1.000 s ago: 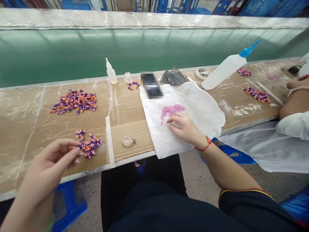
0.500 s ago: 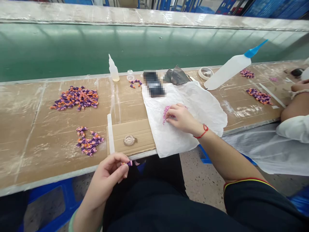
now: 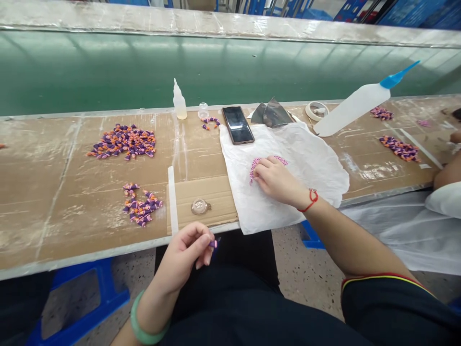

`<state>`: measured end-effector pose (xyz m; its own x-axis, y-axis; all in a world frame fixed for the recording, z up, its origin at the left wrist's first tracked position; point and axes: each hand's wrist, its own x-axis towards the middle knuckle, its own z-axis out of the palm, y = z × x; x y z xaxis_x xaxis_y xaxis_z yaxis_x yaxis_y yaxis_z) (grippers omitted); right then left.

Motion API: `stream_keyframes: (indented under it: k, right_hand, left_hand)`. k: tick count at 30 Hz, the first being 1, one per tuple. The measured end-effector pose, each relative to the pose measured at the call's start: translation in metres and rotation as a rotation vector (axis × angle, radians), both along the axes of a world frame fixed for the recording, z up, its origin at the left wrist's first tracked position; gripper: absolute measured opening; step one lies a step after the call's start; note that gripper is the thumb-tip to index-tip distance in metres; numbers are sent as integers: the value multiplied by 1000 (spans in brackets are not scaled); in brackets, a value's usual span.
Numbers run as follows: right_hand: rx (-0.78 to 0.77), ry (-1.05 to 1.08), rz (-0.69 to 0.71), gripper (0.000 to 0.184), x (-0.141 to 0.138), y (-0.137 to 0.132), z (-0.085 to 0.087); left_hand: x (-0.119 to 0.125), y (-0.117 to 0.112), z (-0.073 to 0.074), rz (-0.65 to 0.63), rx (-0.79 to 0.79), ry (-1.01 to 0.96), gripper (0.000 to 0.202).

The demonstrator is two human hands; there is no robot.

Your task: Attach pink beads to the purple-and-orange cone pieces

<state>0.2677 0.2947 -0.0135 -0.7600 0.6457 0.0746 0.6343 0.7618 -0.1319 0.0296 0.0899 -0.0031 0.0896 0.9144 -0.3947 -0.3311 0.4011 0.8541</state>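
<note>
My left hand is closed in a pinch on a small purple-and-pink piece, just off the table's front edge. On the white cloth, my right hand reaches into a scatter of tiny pink beads. Its fingers are drawn together and point down; whatever lies between the tips is hidden. Left of the cloth, a round metallic disc lies on a cardboard sheet. Similar purple-and-orange pieces form a small pile and a larger pile on the left.
A phone rests on the cloth's far left corner. Behind stand a small dropper bottle and a clear cup. A large white bottle leans by a tape roll. A co-worker's arm is at the right.
The view has shifted slightly, so the table things sit further right. My left hand has turned a little, still pinching its piece. My right hand stays at the beads.
</note>
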Motion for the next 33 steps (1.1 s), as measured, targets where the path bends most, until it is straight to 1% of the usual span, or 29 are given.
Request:
stream_keyframes:
  k: [2, 4, 6, 9, 11, 13, 17, 21, 24, 26, 27, 28, 30, 32, 33]
  right_hand:
    - [-16, 88, 42, 14, -3, -13, 8]
    - [-42, 250, 134, 13, -10, -31, 20]
    - [-24, 396, 209, 12, -20, -50, 33]
    - [53, 474, 283, 13, -34, -73, 48]
    - [62, 468, 333, 14, -40, -81, 54]
    - [46, 453, 373, 15, -45, -84, 56]
    - [50, 430, 420, 16, -50, -84, 56]
    - [47, 422, 442, 16, -53, -86, 54]
    - [-8, 479, 445, 14, -55, -86, 50]
    - [-123, 547, 400, 12, -55, -86, 47]
    - [-227, 575, 359, 12, -56, -86, 46]
    - [-359, 594, 310, 14, -56, -86, 47]
    - [-682, 580, 225, 25, -58, -86, 52]
    - [-994, 522, 175, 38, -61, -88, 60]
    - [-1122, 500, 162, 42, -62, -89, 64]
  left_hand:
    - [4, 5, 5, -12, 52, 59, 48]
    - [8, 13, 12, -34, 120, 116, 43]
    - [14, 21, 18, -46, 175, 147, 39]
    - [22, 31, 22, 10, 240, 202, 29]
    - [25, 33, 23, 78, 325, 303, 19]
    - [26, 33, 23, 119, 434, 440, 12]
    - [22, 30, 21, 135, 576, 687, 13]
    - [20, 28, 20, 132, 712, 849, 13]
    - [17, 28, 16, 119, 815, 962, 14]
    - [13, 29, 14, 126, 904, 1077, 18]
    - [9, 30, 14, 119, 960, 1147, 21]
    - [5, 30, 15, 100, 1018, 1215, 24]
    - [-5, 29, 20, 29, 1133, 1326, 25]
    - [-15, 29, 26, -36, 1243, 1386, 22]
    - [-19, 29, 30, -47, 1304, 1402, 20]
